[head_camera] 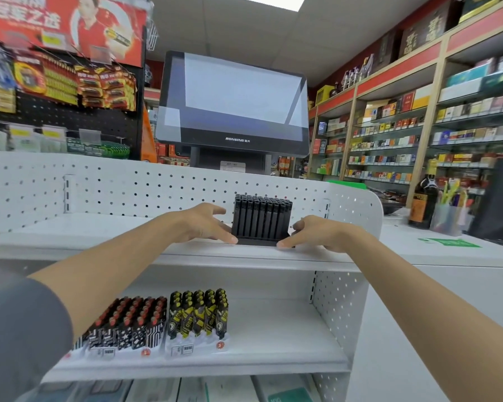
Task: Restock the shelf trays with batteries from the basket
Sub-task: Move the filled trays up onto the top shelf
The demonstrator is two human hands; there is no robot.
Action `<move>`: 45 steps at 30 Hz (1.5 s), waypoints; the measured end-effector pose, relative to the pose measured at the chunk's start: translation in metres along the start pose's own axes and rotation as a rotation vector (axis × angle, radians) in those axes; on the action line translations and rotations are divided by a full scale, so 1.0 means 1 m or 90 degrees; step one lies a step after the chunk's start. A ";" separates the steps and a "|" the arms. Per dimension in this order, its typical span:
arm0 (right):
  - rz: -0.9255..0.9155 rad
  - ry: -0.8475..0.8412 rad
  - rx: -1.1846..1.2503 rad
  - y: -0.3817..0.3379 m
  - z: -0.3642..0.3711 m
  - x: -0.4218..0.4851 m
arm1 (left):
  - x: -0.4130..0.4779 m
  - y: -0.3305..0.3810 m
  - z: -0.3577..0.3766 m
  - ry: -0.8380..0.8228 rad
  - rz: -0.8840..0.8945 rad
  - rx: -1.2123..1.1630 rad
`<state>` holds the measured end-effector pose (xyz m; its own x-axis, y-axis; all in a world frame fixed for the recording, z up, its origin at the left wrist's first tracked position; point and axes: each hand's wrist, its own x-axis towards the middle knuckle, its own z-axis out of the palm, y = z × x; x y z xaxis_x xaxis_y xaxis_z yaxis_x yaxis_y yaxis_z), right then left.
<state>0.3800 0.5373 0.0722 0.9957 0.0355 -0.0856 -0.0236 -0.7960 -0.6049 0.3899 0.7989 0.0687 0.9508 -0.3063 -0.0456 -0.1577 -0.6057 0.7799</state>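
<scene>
- Both hands bracket a black tray (262, 221) of slim black upright pieces: the left hand (205, 224) lies against its left side, the right hand (320, 233) against its right.
- Neither hand is closed around it; the fingers are stretched out fairly straight, with fingertips (230, 239) at the tray's lower front corners.
- That tray stands upright at the front edge of the top shelf (99, 242) of a white unit, in the middle of the frame, before a perforated back panel (128, 187).
- Whether the black pieces are batteries I cannot tell.
- On the lower shelf (273, 338), lower left of centre, two more filled trays sit side by side: one with red-topped, black-and-white patterned pieces (125, 326), one in yellow and black (198, 314).
- Behind the unit, upper centre, a till monitor (233, 100) shows a pale screen.
- Hanging battery packs (70, 82) fill the upper left.
- Cigarette shelves (389, 140) line the right wall, with a dark bottle (423, 198) on the counter below them.
</scene>
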 end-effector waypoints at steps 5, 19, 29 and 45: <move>-0.026 0.024 0.111 0.011 -0.006 -0.006 | 0.000 0.003 0.005 0.004 0.036 -0.017; -0.009 0.147 0.039 0.035 -0.020 -0.029 | 0.008 0.036 0.050 0.039 0.100 0.025; -0.311 0.467 0.015 0.014 0.065 -0.095 | -0.074 0.004 0.077 0.425 0.241 -0.044; -0.261 0.085 -0.035 0.008 0.226 -0.011 | -0.065 -0.156 0.115 0.375 0.071 0.107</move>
<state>0.3487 0.6672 -0.1101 0.9246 0.2795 0.2588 0.3775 -0.7639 -0.5235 0.3223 0.8290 -0.1222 0.9059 0.0531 0.4201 -0.2589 -0.7158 0.6486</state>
